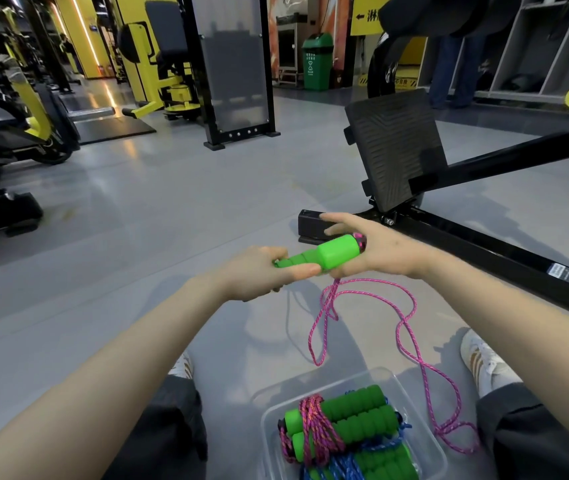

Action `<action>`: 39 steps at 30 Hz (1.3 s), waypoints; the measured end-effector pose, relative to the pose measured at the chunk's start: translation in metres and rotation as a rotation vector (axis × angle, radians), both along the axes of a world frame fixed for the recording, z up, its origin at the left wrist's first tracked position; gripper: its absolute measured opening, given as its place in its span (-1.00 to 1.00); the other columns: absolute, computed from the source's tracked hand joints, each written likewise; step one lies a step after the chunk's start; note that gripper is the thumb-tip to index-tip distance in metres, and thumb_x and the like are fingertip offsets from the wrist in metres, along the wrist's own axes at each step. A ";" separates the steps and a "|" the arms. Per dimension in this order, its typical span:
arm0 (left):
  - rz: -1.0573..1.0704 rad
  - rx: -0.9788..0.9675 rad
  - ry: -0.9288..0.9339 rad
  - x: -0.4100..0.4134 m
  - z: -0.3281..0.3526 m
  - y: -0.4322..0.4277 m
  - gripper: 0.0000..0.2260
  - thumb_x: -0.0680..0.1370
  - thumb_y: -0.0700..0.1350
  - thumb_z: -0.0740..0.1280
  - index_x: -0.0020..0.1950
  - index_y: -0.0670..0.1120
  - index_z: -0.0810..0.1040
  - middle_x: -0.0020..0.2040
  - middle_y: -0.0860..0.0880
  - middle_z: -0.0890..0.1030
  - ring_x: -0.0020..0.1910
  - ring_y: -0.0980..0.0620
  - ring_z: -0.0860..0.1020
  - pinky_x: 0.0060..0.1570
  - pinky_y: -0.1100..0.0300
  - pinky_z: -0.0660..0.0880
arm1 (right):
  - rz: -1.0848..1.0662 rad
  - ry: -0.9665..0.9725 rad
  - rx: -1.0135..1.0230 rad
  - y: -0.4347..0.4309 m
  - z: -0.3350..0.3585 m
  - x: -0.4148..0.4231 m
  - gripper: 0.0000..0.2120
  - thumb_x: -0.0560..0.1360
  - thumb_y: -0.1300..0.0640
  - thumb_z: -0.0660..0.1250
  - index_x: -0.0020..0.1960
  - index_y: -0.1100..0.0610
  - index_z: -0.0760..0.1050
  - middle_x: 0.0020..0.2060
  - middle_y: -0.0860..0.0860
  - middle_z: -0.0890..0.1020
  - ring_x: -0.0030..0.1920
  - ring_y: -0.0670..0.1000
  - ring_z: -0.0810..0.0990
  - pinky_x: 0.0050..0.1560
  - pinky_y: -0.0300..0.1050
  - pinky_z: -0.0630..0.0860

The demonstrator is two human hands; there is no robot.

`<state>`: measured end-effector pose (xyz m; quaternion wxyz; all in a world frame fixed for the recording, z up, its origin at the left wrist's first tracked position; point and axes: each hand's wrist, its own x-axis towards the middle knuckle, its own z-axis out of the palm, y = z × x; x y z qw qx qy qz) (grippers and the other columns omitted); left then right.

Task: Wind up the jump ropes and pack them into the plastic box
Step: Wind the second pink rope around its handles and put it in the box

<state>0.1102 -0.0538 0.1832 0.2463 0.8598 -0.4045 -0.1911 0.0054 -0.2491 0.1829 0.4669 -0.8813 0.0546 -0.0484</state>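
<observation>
head view: grips foam end of green handles (324,255) with left hand (259,273); pinches cap end with right hand (375,252), forefinger straight. leaves pink rope (406,322) trailing loose from cap end down onto floor (137,220), just beside right wall of plastic box (430,441). shows pink bundle (314,427) and blue bundle (362,460) already wound and packed in box. judged well advanced: remains to wind this rope and pack it.

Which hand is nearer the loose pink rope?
Right. The pink rope hangs from under the right hand at the green handle's thick end; the left hand grips the narrow end.
</observation>
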 end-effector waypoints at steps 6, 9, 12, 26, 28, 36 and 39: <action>-0.058 -0.113 0.413 0.004 0.003 0.005 -0.43 0.35 0.43 0.14 -0.11 -0.05 0.51 -0.29 -0.06 0.55 -0.41 0.01 0.45 -0.37 0.23 0.40 | 0.134 0.110 0.617 0.001 -0.004 -0.004 -0.59 0.28 0.37 0.41 0.09 0.14 0.48 -0.19 0.07 0.57 -0.25 -0.05 0.60 -0.04 -0.19 0.58; -0.018 -0.190 0.535 0.012 0.004 0.009 -0.35 0.36 0.44 0.11 0.00 -0.12 0.51 -0.33 -0.05 0.54 -0.42 0.00 0.45 -0.35 0.20 0.40 | 0.095 0.167 0.672 0.000 -0.006 -0.003 -0.69 0.39 0.30 0.30 0.11 0.08 0.46 -0.43 0.02 0.36 -0.49 -0.04 0.39 -0.08 -0.04 0.58; 0.047 -0.324 0.655 0.019 0.010 0.011 -0.36 0.41 0.42 0.10 0.02 -0.13 0.51 -0.32 -0.07 0.51 -0.42 -0.01 0.44 -0.37 0.18 0.40 | -0.145 0.120 0.524 0.003 -0.012 0.004 -0.72 0.53 0.28 0.10 0.20 0.14 0.41 -0.48 0.02 0.28 -0.55 -0.04 0.24 -0.33 -0.08 0.54; 0.235 0.077 -0.306 0.009 -0.003 0.000 -0.45 0.53 0.36 -0.04 -0.20 -0.09 0.42 -0.20 -0.11 0.50 -0.12 -0.13 0.47 -0.27 0.09 0.30 | 0.020 0.282 -0.615 0.044 0.027 0.013 -0.83 0.46 0.18 0.19 -0.12 0.07 0.56 -0.27 0.07 0.50 -0.32 0.06 0.49 -0.50 -0.22 0.45; 0.208 0.144 -0.371 0.009 -0.005 0.002 -0.45 0.52 0.38 -0.05 -0.23 -0.06 0.40 -0.23 -0.09 0.47 -0.13 -0.13 0.45 -0.32 0.11 0.26 | -0.024 0.209 -0.668 0.037 0.038 0.011 -0.84 0.45 0.17 0.25 -0.22 -0.02 0.56 -0.41 0.00 0.47 -0.38 0.02 0.43 -0.37 -0.17 0.37; -0.079 0.196 -0.563 0.005 -0.006 0.000 -0.47 0.51 0.39 -0.04 -0.13 0.00 0.47 -0.24 -0.01 0.51 -0.10 -0.09 0.49 -0.23 0.10 0.31 | -0.017 -0.148 -0.472 0.018 0.038 0.004 -0.76 0.46 0.31 0.26 -0.09 0.07 0.67 -0.26 -0.05 0.50 -0.27 -0.11 0.46 -0.11 -0.20 0.39; -0.259 0.042 -0.557 0.005 -0.006 0.004 -0.37 0.41 0.44 -0.14 -0.05 0.03 0.51 -0.22 0.02 0.57 -0.13 -0.04 0.52 -0.14 0.06 0.43 | 0.032 -0.100 -0.222 0.008 0.036 -0.001 -0.71 0.50 0.29 0.23 -0.02 0.00 0.66 -0.14 0.04 0.63 -0.08 0.06 0.57 0.06 -0.06 0.49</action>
